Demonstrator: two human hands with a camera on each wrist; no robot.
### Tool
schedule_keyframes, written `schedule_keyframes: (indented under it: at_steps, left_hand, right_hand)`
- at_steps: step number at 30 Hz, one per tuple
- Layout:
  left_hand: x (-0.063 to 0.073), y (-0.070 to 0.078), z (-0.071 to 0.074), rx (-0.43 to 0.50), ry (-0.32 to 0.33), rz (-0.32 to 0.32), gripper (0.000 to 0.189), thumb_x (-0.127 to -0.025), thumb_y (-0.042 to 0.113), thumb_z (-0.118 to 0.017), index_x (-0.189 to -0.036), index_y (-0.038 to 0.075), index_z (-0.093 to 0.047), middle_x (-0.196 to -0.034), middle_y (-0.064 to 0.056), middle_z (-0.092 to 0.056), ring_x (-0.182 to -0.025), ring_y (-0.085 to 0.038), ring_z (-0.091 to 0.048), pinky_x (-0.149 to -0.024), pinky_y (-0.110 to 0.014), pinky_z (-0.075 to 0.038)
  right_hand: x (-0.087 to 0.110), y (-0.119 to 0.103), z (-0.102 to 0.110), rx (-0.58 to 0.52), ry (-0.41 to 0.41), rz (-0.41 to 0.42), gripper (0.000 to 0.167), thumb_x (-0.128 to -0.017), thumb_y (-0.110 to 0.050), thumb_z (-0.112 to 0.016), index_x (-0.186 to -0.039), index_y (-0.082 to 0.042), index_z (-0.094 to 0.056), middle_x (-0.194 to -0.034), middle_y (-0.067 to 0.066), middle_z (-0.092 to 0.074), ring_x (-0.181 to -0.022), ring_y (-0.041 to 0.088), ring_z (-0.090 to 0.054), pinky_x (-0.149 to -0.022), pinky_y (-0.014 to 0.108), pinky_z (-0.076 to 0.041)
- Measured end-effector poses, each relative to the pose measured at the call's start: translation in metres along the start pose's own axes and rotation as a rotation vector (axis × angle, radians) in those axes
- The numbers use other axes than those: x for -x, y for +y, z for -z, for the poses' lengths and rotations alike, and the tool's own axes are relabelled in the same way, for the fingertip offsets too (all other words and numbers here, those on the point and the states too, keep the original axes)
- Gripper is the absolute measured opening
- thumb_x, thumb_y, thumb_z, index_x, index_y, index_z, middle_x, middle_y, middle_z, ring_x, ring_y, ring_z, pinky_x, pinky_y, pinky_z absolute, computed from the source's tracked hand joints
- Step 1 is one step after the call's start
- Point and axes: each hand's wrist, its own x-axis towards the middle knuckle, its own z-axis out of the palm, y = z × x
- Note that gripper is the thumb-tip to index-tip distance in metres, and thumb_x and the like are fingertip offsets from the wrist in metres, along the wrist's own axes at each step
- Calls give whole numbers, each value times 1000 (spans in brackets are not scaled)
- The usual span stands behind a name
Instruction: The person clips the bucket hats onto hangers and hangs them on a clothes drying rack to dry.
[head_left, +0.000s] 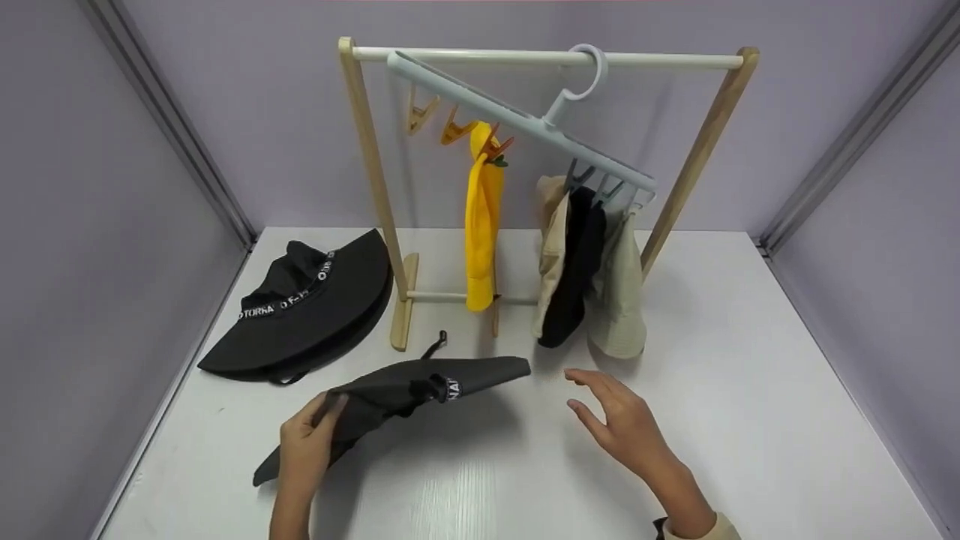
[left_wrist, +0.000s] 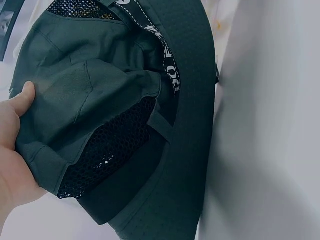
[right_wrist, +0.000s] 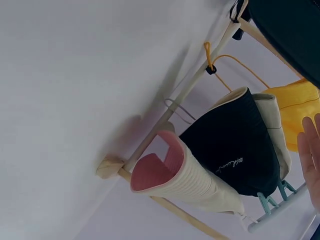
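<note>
My left hand pinches a black sun hat by its crown, thumb on the near side. In the left wrist view the hat shows dark mesh panels and a white-lettered band. To the right of its brim, my right hand hovers apart from it, fingers extended and holding nothing. Behind both hands, a pale clip hanger hangs tilted, its right end low. Clipped on it are a yellow hat, a beige hat, a black hat and an off-white hat.
A rack with wooden legs and a white bar carries the hanger. Two clips at the hanger's left hold nothing. Another black brimmed hat with a lettered band lies folded on the white table, left of the rack.
</note>
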Motion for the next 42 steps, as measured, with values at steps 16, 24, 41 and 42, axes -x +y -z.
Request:
schedule_keyframes:
  at_steps: [16, 24, 41, 42]
  left_hand:
    - [-8, -9, 24, -39, 277, 150, 29, -93, 26, -56, -92, -1, -67, -83, -8, -64, -69, -2, -48, -64, -15, -37]
    - [-24, 3, -3, 70, 353, 180, 35, -93, 31, -54, -81, 0, -60, -65, -2, -48, -61, -11, -42, -57, -22, -34]
    - [-101, 62, 17, -545, -352, 87, 24, -92, 15, -56, -83, -6, -65, -69, -12, -57, -60, -22, -50, -54, -36, -41]
    - [-106, 63, 19, -509, -338, 107, 25, -93, 15, -55, -83, -6, -64, -68, -11, -56, -60, -21, -49, -55, -35, -40]
  right_hand:
    - [-4, -1, 3, -33, 14, 7, 41, -80, -6, -71, -119, -8, -58, -113, -3, -59, -97, 12, -57, -80, 25, -45]
    - [-20, -1, 10, -24, 16, 60, 32, -87, -16, -65, -117, -6, -59, -108, 3, -61, -97, 17, -59, -80, 30, -46]
    - [-112, -10, 44, 65, -86, 316, 28, -87, -14, -64, -113, -5, -59, -107, 6, -61, -94, 22, -59, -79, 36, -48]
    - [-120, -12, 45, 56, -84, 326, 28, -86, -12, -65, -113, -5, -59, -106, 7, -61, -93, 21, -59, -78, 36, -48]
